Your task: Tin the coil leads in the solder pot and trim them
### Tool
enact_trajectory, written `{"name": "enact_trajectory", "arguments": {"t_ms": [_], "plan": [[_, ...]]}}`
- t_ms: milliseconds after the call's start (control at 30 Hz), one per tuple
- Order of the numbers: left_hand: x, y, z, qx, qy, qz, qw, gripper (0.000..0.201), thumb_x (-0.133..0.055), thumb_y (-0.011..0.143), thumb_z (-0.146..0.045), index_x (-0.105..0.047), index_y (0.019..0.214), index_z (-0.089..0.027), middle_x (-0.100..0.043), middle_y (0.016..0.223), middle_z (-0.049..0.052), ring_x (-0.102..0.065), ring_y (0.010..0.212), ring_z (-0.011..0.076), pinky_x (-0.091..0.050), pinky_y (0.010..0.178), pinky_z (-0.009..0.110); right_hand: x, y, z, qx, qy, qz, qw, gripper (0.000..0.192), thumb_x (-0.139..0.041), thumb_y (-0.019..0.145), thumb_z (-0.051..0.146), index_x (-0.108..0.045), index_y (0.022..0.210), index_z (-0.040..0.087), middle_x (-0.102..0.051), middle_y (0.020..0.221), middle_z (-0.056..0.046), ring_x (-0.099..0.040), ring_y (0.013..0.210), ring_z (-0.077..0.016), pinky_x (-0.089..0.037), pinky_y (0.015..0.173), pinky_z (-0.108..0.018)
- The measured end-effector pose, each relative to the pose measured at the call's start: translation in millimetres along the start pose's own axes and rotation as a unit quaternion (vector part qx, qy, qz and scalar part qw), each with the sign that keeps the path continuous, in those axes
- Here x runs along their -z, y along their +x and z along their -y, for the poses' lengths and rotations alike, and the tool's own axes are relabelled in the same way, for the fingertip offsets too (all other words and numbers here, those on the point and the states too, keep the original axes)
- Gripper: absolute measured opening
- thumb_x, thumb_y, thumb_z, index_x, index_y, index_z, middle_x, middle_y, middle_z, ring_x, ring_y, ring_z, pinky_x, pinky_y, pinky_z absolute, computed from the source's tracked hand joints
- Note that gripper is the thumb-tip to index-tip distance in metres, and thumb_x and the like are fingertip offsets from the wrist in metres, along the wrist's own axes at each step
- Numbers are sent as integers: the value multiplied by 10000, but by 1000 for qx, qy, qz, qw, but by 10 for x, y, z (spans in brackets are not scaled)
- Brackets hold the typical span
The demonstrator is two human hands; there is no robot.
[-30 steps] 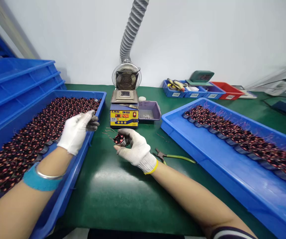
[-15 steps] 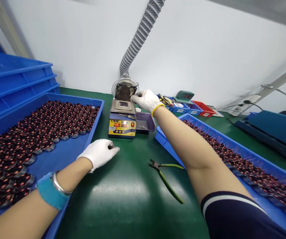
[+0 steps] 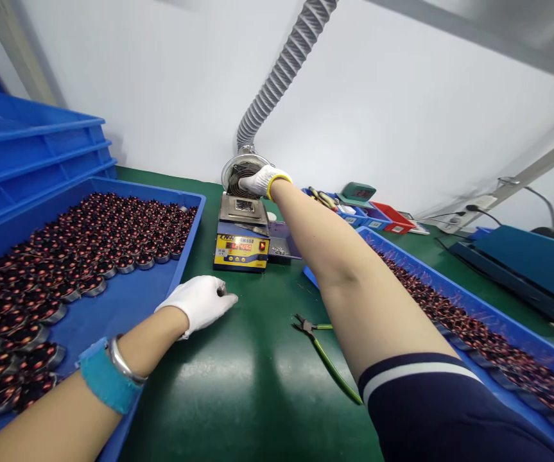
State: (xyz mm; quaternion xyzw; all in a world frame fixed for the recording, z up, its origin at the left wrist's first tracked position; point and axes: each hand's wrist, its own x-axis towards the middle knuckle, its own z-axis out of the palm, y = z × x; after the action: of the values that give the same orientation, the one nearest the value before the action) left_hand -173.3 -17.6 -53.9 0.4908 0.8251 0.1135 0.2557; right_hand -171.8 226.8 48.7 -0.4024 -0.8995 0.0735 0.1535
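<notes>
My right hand (image 3: 259, 181), in a white glove with a yellow cuff, reaches over the back of the solder pot (image 3: 241, 251), in front of the round fume extractor mouth (image 3: 229, 168). Its fingers are closed, and anything in them is hidden. The pot's display is lit red, and a square opening (image 3: 244, 206) shows in its metal top. My left hand (image 3: 200, 304), also white-gloved, rests on the green table in front of the pot, with fingers loosely curled, the thumb apart and nothing visible in them. Diagonal cutters (image 3: 329, 359) with green handles lie under my right arm, jaws spread.
On the left, a blue tray (image 3: 192, 224) holds many small coil parts (image 3: 127, 224) beside stacked blue trays (image 3: 40, 144). More wired parts fill a right-hand tray (image 3: 508, 308). A purple tray (image 3: 284, 234) with small bits adjoins the pot. Small bins (image 3: 385, 218) and a grey hose (image 3: 281, 74) are behind.
My right hand has moved left, now covering part of the extractor mouth, and my right arm has swung left over the cutters. The view has shifted slightly; my left hand keeps its pose.
</notes>
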Motion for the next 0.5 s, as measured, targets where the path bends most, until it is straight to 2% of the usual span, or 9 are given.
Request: {"name": "enact_trajectory", "arguments": {"t_ms": [167,333,500], "plan": [[-4,15,8,3,-8,5,1000,398,-445,728,-577,-675,804,-261,-714,762,40,-656,705,232,-434,630,301,-101,36,-10,0,-8,14,1000,603,-582,717,487,-598,1123,41,-561,1126,-153,-530,1087,-304,-407,913,-315],[-11,25,4,6,-5,7,1000,400,-451,722,-578,-673,815,-258,-713,758,44,-655,698,233,-430,622,301,-122,30,-11,-9,-19,24,1000,615,-632,660,492,-600,1148,119,-588,1107,-135,-560,1028,-300,-455,889,-371],[-5,22,0,5,-5,5,1000,402,-452,725,-572,-678,822,-254,-720,786,52,-663,722,237,-435,635,300,-116,19,2,-25,4,31,999,551,-613,687,487,-625,1108,133,-611,1041,-121,-582,989,-284,-460,867,-376]]}}
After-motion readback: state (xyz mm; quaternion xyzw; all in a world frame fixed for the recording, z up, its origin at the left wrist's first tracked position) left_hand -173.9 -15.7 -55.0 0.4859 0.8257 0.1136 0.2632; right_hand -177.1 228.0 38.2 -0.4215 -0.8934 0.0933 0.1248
